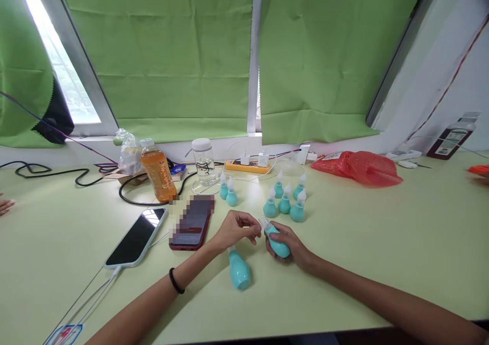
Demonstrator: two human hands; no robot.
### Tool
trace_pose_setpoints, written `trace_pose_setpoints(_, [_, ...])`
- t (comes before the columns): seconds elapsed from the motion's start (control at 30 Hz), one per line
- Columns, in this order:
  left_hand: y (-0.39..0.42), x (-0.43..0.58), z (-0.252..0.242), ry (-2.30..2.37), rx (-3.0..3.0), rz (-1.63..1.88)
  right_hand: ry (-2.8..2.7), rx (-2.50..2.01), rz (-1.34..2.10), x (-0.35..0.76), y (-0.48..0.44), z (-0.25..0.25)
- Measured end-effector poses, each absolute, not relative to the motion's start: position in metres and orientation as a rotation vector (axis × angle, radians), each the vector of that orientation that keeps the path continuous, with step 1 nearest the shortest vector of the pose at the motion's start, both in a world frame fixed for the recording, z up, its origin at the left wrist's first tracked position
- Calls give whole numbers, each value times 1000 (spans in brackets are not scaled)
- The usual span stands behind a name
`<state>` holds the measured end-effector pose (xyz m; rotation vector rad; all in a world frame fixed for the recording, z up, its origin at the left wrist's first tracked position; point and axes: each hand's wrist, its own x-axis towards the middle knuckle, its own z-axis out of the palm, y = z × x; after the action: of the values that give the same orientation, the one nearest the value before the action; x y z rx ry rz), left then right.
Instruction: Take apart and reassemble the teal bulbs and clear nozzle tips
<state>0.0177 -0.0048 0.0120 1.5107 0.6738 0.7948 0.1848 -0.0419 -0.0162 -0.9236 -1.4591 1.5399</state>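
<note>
- Pale surface (362, 222): near edge crossing beneath the right forearm (367, 286); open room right of the small bulbs (284, 205).
- Right hand (294, 243): fingers clamped around a turquoise bulb (278, 247).
- Left hand (239, 227): fingers bent at its clear tip (263, 222); cannot tell whether they pinch it.
- That turquoise bulb: glossy, rounded, tip tilted leftward.

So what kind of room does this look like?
Probably a shared workroom, perhaps an office: the table holds a power strip and grouped teal bulbs, and another person's hand shows at the left edge.
</note>
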Motion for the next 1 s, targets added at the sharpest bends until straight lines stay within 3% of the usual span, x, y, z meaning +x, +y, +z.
trace_pose_setpoints(0.23, [-11,25,4,893,1899,993,-1498,-1050,1428,182,-48,-8])
trace_pose_setpoints(0.5, [-16,21,9,835,2092,876,-1506,-1084,1441,185,-44,-12])
trace_pose_setpoints(0.8, [-8,19,16,666,1773,879,-1282,-895,1644,191,-33,-11])
trace_pose_setpoints(0.93, [6,8,22,1002,2179,974,-1241,-903,1623,192,-32,-12])
trace_pose_setpoints(1.0, [12,3,19,1308,2518,859,-1316,-914,1577,191,-33,-13])
